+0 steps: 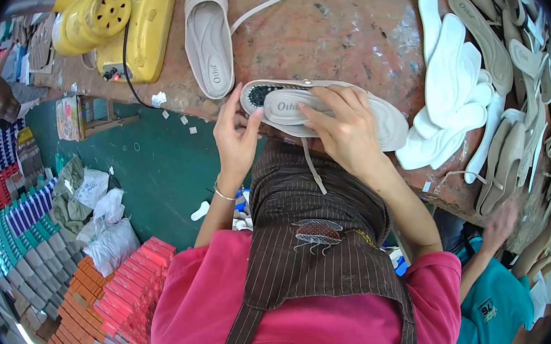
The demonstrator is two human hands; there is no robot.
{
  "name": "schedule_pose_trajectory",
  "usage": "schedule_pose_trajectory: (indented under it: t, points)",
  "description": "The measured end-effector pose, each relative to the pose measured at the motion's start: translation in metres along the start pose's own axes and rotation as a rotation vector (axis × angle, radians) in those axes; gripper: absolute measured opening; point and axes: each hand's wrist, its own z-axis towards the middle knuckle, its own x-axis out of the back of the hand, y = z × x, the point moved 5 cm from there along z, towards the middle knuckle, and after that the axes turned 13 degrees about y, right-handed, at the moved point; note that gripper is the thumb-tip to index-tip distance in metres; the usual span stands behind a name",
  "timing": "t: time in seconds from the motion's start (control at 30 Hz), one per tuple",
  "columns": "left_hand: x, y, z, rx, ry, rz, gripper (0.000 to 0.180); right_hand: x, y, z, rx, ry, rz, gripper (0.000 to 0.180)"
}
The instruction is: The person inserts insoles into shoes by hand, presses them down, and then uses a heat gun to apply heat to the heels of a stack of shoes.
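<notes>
A beige flat shoe lies sideways near the table's front edge, heel to the left, its thin strap hanging over my apron. Around its heel my left hand is closed, thumb on the near side. My right hand reaches over the shoe, its fingers curled onto a beige insole set partly inside. The insole's heel end stops short of the shoe's heel, where a dark patch shows. Another beige shoe, insole in place, stands just beyond my left hand with its strap spread out.
At the left of the worn table sits a yellow machine with a dark cord. White insoles and several beige shoes are heaped on the right. Pink boxes are stacked low on the left. Someone in teal works at my right.
</notes>
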Motion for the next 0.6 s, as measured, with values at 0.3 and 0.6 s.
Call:
schedule_pose_trajectory:
  t: [0.3,0.6]
  points:
    - [-0.004,-0.005,0.018,0.106,-0.048,-0.06,0.037,-0.034,-0.005,0.016,-0.088,0.051,0.092,0.025]
    - [-0.012,-0.006,0.026,0.173,0.037,-0.019,0.02,-0.052,-0.002,0.015,-0.019,-0.09,0.005,0.03]
